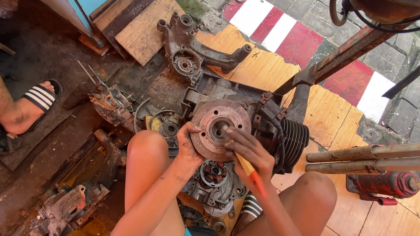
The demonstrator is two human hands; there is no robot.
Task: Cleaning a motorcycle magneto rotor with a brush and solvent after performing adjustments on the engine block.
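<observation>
Seen from above, between two bare knees: left hand (188,142) curled over the near-left rim of a round rusty flywheel disc (212,129), fingers wrapped on the edge, thumb side pressed to the face. Right hand (249,150) closed around a screwdriver with an orange-and-red handle (252,174), grip firm, handle trailing back toward the right knee, shaft running forward and left, tip hidden in or at the disc's central hub hole (217,128). Long axis of the tool thus slanting from near-right to far-left, straight into the hub. Disc just ahead of both hands, touching the left, face up on a greasy engine block (232,102) with dark cooling fins (294,139) out beyond the right hand. Below the wrists, a stator plate with copper coils (214,174). Far left of the left hand, another person's sandalled foot (37,101), well apart
</observation>
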